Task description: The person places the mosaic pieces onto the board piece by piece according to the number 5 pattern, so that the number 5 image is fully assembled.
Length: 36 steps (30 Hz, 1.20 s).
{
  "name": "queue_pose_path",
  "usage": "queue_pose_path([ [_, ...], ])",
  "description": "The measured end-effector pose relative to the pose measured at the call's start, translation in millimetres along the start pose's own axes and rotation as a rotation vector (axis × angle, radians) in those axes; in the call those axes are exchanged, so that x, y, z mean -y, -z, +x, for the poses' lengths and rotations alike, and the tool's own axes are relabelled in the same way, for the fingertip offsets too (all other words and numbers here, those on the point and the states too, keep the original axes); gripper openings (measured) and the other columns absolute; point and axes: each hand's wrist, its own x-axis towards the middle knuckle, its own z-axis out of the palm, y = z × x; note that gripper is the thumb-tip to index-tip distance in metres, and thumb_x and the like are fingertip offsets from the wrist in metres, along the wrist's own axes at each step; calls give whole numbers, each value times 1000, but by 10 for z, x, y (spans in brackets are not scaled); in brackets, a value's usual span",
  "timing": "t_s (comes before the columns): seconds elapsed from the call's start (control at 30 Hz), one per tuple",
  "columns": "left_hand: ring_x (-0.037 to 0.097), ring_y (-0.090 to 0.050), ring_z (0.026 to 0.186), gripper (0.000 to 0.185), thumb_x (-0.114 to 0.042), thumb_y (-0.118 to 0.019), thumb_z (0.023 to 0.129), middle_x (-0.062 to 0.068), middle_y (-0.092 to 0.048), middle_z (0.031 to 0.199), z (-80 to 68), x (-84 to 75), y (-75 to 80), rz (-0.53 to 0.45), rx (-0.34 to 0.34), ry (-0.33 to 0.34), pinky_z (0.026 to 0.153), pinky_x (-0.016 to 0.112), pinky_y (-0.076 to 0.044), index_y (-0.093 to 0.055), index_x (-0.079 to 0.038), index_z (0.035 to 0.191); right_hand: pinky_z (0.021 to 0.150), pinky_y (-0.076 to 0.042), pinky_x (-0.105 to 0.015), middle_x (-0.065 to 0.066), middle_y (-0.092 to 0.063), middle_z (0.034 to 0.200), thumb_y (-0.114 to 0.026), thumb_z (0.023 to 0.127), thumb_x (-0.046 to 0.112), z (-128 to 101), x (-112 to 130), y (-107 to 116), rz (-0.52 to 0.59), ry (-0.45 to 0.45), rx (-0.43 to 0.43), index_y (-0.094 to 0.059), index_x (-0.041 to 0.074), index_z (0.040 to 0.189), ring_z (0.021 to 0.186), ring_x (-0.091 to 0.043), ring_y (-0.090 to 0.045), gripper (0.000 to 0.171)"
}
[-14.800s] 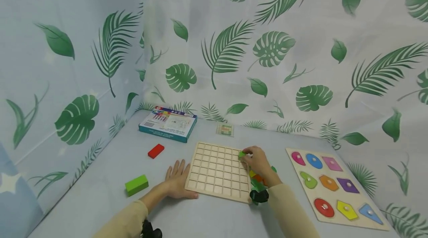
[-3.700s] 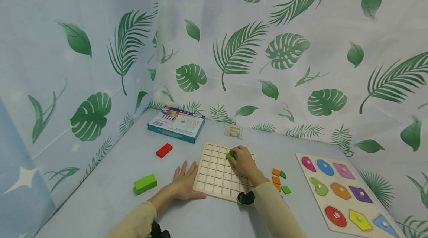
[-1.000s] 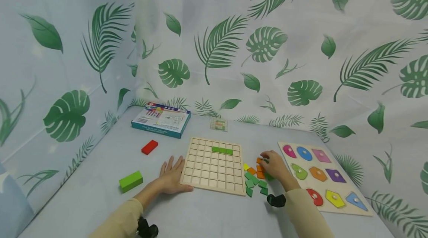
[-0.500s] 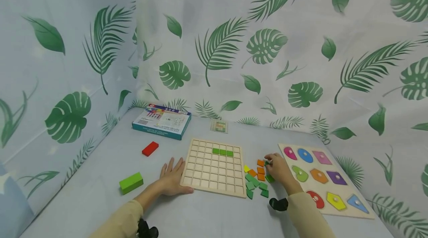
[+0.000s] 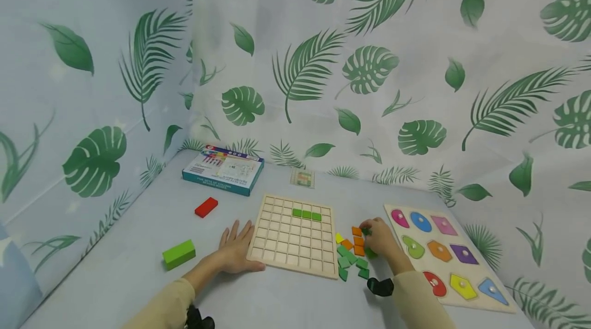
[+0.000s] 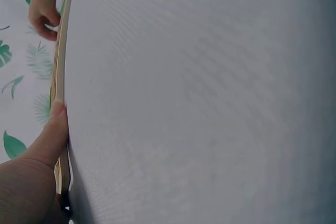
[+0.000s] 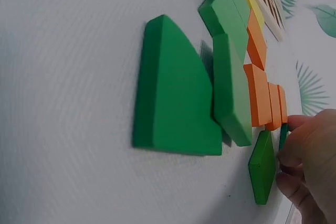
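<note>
My left hand (image 5: 236,252) lies on the table with fingers spread, at the left side of a wooden grid board (image 5: 277,247). In the left wrist view its thumb (image 6: 55,129) presses the board's edge. Three bright green square tiles (image 5: 307,214) sit side by side in a row near the board's far edge. Right of the board, my right hand (image 5: 382,239) pinches a small dark green tile (image 7: 283,136) between fingertips and thumb, just beside the orange tiles (image 5: 358,241). A bright green diamond-shaped tile (image 7: 262,169) lies under that hand.
Several green tiles (image 5: 344,262) and a yellow one (image 5: 339,237) lie along the board's right side. Further right is a shape puzzle board (image 5: 454,280). A green block (image 5: 179,254), a red block (image 5: 206,208), a box (image 5: 223,170) and a pattern card (image 5: 302,178) lie around.
The single green tile on the board has become a row of three. My right hand has moved from the board to the loose tiles on the right; my left hand has stayed.
</note>
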Motion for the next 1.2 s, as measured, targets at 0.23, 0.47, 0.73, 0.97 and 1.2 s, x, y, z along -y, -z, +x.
queue_pose_path([
  [0.23, 46, 3, 139, 103, -51, -72, 76, 24, -15, 153, -30, 25, 8, 34, 5, -1, 107, 60, 1, -22, 5, 146, 87, -45, -49, -18, -53, 104, -62, 84, 2, -88, -11, -80, 24, 29, -43, -67, 1, 99, 89, -29, -51, 17],
  [0.47, 46, 1, 139, 104, -53, -72, 75, 24, -17, 152, -29, -2, -4, 34, 1, 4, 107, 61, -1, -23, 4, 146, 82, -47, -47, -14, -57, 98, -65, 83, 1, -82, -54, -53, 7, 66, -105, -66, 1, 95, 85, -27, -54, 12],
  [0.73, 46, 5, 138, 107, -55, -72, 74, 24, -15, 153, 38, 108, -110, 1, -32, -21, 106, 61, 4, -21, 5, 146, 81, -49, -45, -13, -62, 97, -69, 82, 6, -38, -149, -22, 71, 15, -129, -61, -4, 111, 85, -27, -57, 32],
  [0.97, 46, 6, 139, 105, -53, -72, 74, 24, -15, 153, 31, 98, -107, 3, -19, -9, 106, 60, 5, -21, 3, 147, 85, -48, -47, -13, -64, 101, -71, 82, 6, -59, -168, -38, 135, -23, -121, -59, -2, 115, 91, -29, -60, 36],
  [1.2, 46, 3, 139, 103, -52, -73, 75, 25, -17, 152, -10, 14, -47, 1, -21, -13, 106, 61, 2, -23, 5, 146, 84, -48, -46, -13, -63, 99, -73, 81, 13, -60, -163, -46, 139, -17, -120, -60, -3, 114, 88, -27, -57, 39],
])
